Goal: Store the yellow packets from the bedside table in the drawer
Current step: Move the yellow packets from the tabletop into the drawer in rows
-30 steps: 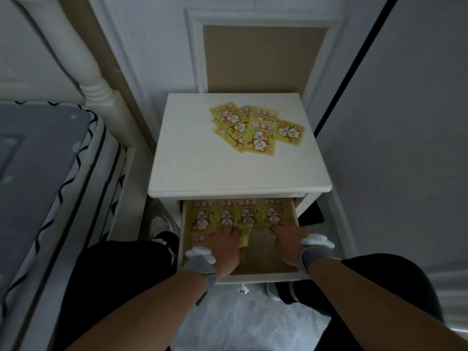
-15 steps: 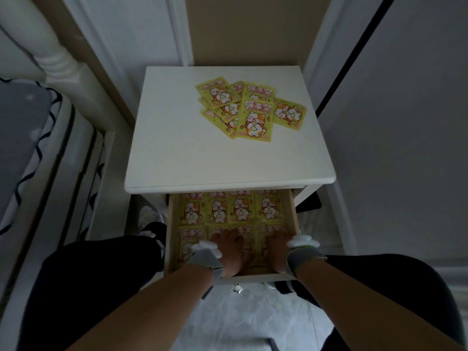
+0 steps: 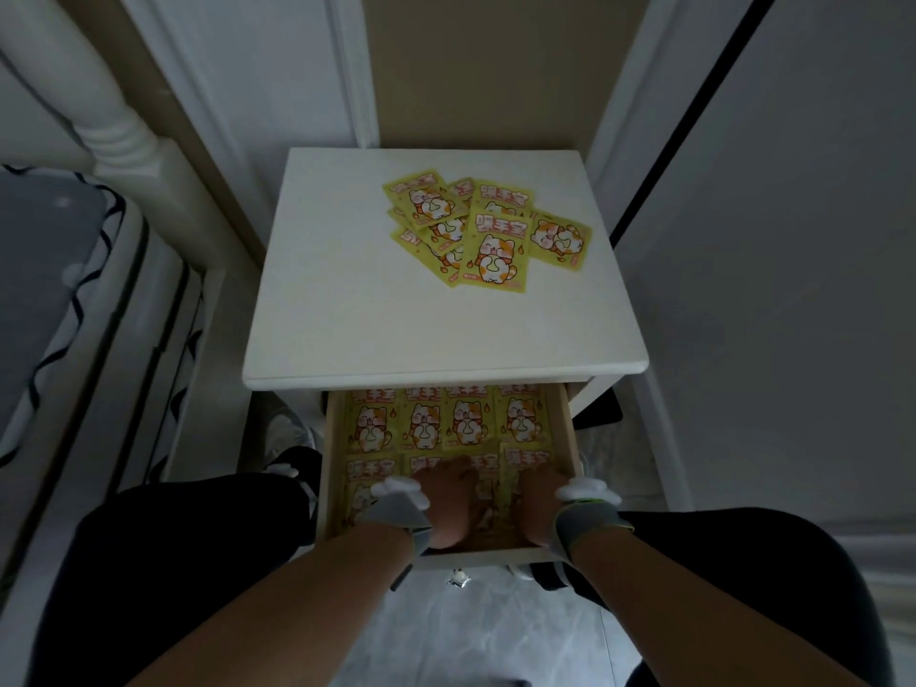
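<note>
Several yellow packets (image 3: 488, 228) with a cartoon cat lie in a loose overlapping pile on the far right part of the white bedside table (image 3: 357, 300). Below its front edge the drawer (image 3: 569, 428) stands pulled out, and rows of yellow packets (image 3: 448, 421) line its floor. My left hand (image 3: 446, 503) and my right hand (image 3: 538, 503) rest palm down, side by side, on the packets in the near row. The fingers lie flat and apart. Part of that near row is hidden under the hands.
A bed with a white post (image 3: 114, 136) and a grey mattress (image 3: 44, 270) runs along the left. A grey wardrobe panel (image 3: 773, 240) stands on the right. My dark-trousered knees (image 3: 188, 547) flank the drawer, whose small knob (image 3: 458, 578) hangs over the pale floor.
Both hands slid from the drawer's middle back to its near row and now press flat on packets there. The view tilted down and closer to the table.
</note>
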A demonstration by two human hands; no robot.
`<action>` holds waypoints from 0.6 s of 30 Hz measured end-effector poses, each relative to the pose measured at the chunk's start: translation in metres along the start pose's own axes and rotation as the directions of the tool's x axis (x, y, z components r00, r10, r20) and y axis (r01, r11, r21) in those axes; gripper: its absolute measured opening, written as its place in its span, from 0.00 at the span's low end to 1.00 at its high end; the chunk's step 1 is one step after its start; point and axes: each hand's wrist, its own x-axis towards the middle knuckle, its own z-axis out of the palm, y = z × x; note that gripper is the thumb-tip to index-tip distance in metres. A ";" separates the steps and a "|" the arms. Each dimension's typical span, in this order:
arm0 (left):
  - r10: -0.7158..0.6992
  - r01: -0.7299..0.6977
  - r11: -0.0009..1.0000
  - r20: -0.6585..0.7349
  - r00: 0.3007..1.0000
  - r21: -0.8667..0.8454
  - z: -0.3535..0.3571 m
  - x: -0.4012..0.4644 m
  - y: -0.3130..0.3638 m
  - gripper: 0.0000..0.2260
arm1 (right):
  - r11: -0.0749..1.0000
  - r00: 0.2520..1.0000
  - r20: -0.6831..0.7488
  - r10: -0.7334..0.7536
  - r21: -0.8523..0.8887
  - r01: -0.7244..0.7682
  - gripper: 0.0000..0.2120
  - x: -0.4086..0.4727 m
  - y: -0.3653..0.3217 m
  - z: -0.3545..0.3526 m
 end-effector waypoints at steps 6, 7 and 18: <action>0.061 -0.059 0.998 -0.123 0.991 0.024 -0.035 -0.020 -0.013 0.18 | 0.996 0.996 -0.038 -0.081 -0.036 0.079 0.11 -0.019 0.003 -0.023; 0.072 -0.070 0.997 -0.129 0.989 0.020 -0.039 -0.021 -0.016 0.17 | 0.996 0.996 -0.044 -0.083 -0.029 0.081 0.12 -0.020 0.003 -0.026; 0.077 -0.115 0.989 -0.341 0.937 -0.094 -0.113 -0.065 -0.031 0.14 | 0.966 0.935 -0.252 -0.249 -0.131 0.222 0.10 -0.061 -0.035 -0.105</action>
